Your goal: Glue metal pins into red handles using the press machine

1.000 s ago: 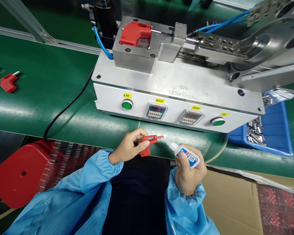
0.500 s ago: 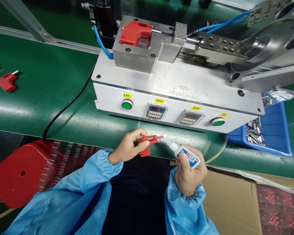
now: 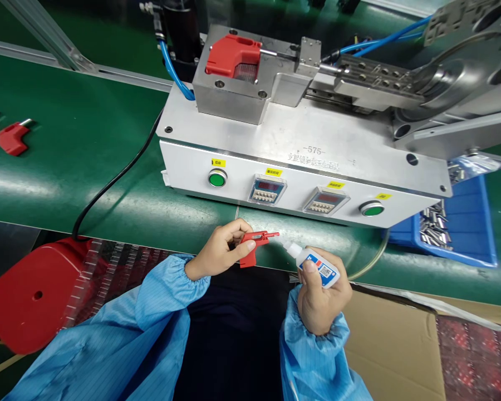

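Note:
My left hand (image 3: 220,248) pinches a small red L-shaped plastic part (image 3: 254,245), its open end pointing right. My right hand (image 3: 322,298) is wrapped round a small white glue bottle (image 3: 315,264) with a blue and red label; the bottle's nozzle touches the tip of the red part. Both hands hover over the near edge of the green conveyor belt (image 3: 87,161), just in front of a metal press machine (image 3: 304,150). Another red part (image 3: 232,57) sits in the machine's fixture block.
The machine front carries two green buttons (image 3: 217,178) and two small digital counters (image 3: 266,189). Two red parts (image 3: 12,138) lie on the belt at far left. A blue bin of metal pins (image 3: 470,223) stands right, a cardboard box (image 3: 396,345) below, a red housing (image 3: 29,295) at lower left.

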Demonstrator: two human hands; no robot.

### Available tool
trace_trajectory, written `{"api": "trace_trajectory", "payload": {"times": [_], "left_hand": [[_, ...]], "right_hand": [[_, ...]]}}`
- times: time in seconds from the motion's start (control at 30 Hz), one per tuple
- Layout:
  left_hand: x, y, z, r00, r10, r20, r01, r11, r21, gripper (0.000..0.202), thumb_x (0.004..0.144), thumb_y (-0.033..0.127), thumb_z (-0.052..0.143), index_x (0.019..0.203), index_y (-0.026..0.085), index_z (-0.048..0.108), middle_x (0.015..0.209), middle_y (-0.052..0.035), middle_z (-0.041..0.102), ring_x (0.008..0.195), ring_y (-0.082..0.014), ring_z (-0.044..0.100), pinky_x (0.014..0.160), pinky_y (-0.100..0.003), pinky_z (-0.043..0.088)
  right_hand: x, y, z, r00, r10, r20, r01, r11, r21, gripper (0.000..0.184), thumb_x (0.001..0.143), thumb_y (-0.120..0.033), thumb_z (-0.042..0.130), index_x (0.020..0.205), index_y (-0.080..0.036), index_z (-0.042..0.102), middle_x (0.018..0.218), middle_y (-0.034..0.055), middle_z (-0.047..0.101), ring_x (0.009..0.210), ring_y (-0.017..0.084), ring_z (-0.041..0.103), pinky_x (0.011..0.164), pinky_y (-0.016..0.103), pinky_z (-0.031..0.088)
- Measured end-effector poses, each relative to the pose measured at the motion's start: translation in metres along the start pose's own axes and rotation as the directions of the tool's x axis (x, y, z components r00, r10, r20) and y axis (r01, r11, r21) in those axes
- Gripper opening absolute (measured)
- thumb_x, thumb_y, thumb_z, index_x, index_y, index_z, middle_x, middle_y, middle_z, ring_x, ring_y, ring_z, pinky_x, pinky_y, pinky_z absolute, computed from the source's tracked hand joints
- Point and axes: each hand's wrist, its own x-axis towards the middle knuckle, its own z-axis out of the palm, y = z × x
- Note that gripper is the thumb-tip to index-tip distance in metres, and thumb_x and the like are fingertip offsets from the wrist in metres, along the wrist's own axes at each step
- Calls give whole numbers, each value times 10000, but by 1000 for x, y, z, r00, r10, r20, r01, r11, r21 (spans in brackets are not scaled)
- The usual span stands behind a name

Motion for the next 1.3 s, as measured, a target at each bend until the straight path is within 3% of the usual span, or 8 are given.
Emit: {"api": "trace_trajectory", "payload": {"times": [0.2,0.33,0.5,0.7,0.87,1.03,1.17,1.3], "left_hand": [[0,2,1,1000,-13,1,13,1000,-14,388,974,553,668,872,187,591,626,46,549,532,-100,440,531,-224,349],[0,2,1,999,-36,-25,36,999,-17,400,961,567,683,875,183,609,617,47,529,524,-100,430,522,-220,341],[-6,-1,4,997,-72,-27,71,997,-29,410,948,576,695,852,186,612,619,32,575,528,-110,477,525,-215,372],[-15,-17,3,984,-157,-81,159,987,21,429,898,617,725,905,197,640,660,19,619,553,-141,546,547,-229,443],[-16,-29,-1,977,-200,-77,204,978,44,491,845,672,749,910,198,639,674,10,624,572,-160,551,548,-237,445],[-17,-23,7,974,-199,-107,200,980,2,523,844,701,749,910,197,626,667,19,585,574,-143,483,549,-226,403],[-19,-17,16,976,-170,-135,172,985,-2,509,869,700,731,903,204,617,648,35,530,574,-136,426,560,-226,367],[-18,-17,18,980,-159,-122,161,987,7,540,852,735,723,885,207,615,641,39,513,568,-138,403,558,-237,346]], "right_hand": [[2,-12,6,996,50,-75,-41,991,128,313,911,-493,732,991,-190,718,695,-2,599,544,141,532,524,288,427],[14,-18,-3,990,122,-76,-94,951,295,342,886,-513,743,986,-189,696,660,-17,592,482,129,514,481,278,402],[24,-12,-24,977,204,60,-212,900,382,354,824,-481,821,998,-219,659,892,61,759,842,237,734,770,369,585],[19,8,-28,982,124,141,-143,981,134,256,924,-410,717,1047,-254,557,1124,109,793,1356,291,629,1149,501,478],[16,17,-23,996,-60,68,69,989,-133,192,959,-339,662,1113,-239,605,1123,104,750,1246,279,668,1079,452,527],[17,19,-21,969,-207,137,237,936,-260,181,927,-259,686,1106,-249,666,1121,109,735,1123,301,695,990,463,573],[21,6,-51,945,-218,243,287,909,-303,406,883,-228,714,1285,-247,663,1222,106,746,1122,291,710,990,457,590],[64,-19,-113,948,-190,256,278,886,-372,237,997,-278,597,1185,-238,735,1041,47,792,940,214,753,897,359,611]]}}
